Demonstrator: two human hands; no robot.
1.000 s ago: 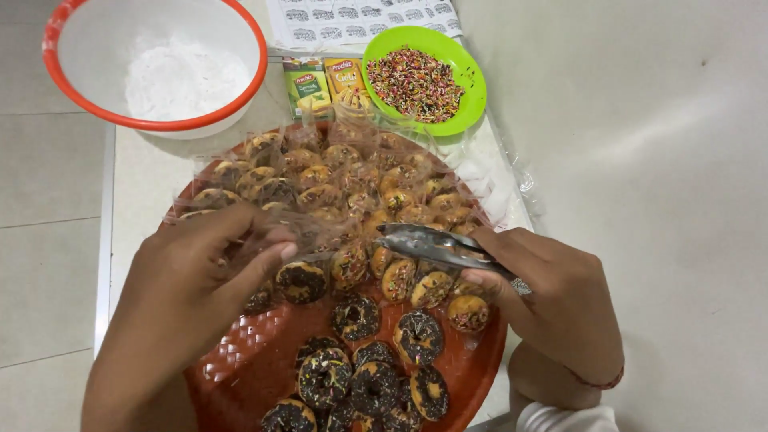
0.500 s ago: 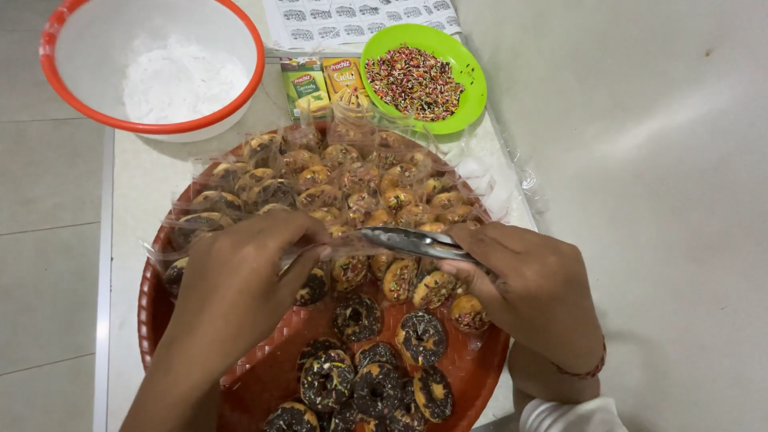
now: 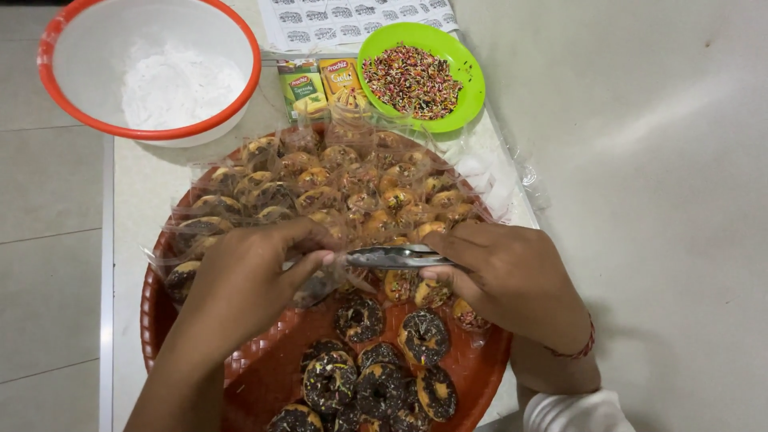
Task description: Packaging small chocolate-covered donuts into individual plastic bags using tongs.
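We note the right hand (image 3: 512, 276) palm-down, fingers gripping metal tongs (image 3: 396, 257) horizontally; the left hand (image 3: 248, 280) pinches a clear wrapped doughnut (image 3: 316, 288) over the red tray (image 3: 160, 320).

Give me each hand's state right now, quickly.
Left hand: grip closed on a clear plastic bag.
Right hand: grip closed on metal tongs.

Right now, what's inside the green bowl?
The green bowl holds a heap of colourful sprinkles, spread across most of it. Whatever lies beneath the heap, including the bowl's bottom, is covered.
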